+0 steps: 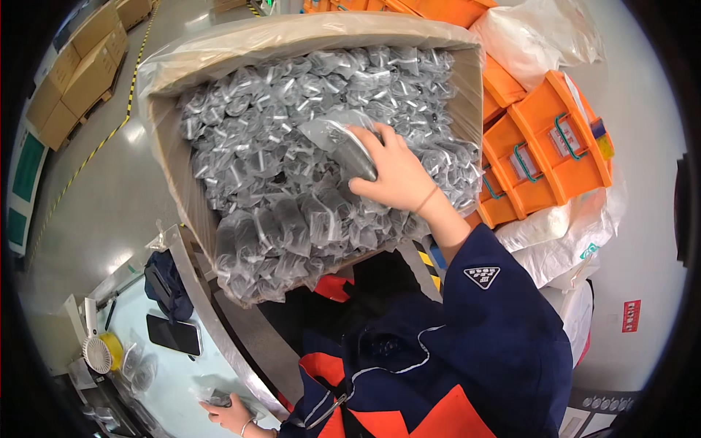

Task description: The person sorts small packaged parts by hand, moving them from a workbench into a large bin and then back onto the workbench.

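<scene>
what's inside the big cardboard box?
The cardboard box, lined with clear plastic film, is filled to the rim with small clear bags holding dark parts. The right hand grips one bag on top. Lower layers and the box bottom are covered.
</scene>
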The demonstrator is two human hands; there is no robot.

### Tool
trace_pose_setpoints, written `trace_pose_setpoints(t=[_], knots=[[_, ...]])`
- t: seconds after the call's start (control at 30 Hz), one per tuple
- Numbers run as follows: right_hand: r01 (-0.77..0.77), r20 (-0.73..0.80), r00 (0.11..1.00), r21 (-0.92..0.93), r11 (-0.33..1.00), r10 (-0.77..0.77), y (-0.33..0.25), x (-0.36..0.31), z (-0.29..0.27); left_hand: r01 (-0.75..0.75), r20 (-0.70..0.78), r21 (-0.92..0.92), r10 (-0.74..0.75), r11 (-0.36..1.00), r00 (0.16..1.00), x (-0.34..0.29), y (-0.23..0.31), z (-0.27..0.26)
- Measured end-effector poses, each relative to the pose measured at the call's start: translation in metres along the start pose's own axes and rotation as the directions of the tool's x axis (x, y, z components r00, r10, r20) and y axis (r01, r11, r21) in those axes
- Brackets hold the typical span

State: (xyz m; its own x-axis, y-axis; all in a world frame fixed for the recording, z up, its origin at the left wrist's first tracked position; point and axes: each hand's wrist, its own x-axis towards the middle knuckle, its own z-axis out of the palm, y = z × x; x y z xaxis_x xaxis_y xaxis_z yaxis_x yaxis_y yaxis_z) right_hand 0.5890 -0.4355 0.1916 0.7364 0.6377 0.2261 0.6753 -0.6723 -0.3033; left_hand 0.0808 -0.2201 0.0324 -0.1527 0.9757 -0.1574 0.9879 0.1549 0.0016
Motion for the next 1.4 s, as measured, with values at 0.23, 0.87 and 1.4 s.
trace_pose_setpoints(t=[0.23,0.87,1.4], knots=[[-0.025,0.525,0.820,-0.364,0.931,0.228,0.052,0.022,0.049,-0.355,0.003,-0.759,0.547,0.547,0.837,-0.060,0.106,-0.106],[0.075,0.126,0.987,0.188,0.979,-0.100,0.106,0.011,0.018,-0.932,0.313,-0.259,0.935,0.252,0.166,-0.170,0.452,-0.123],[0.256,0.580,0.716,0.298,0.920,-0.387,0.064,0.049,0.055,-0.572,-0.237,-0.790,0.970,-0.221,-0.047,-0.102,0.401,-0.068]])
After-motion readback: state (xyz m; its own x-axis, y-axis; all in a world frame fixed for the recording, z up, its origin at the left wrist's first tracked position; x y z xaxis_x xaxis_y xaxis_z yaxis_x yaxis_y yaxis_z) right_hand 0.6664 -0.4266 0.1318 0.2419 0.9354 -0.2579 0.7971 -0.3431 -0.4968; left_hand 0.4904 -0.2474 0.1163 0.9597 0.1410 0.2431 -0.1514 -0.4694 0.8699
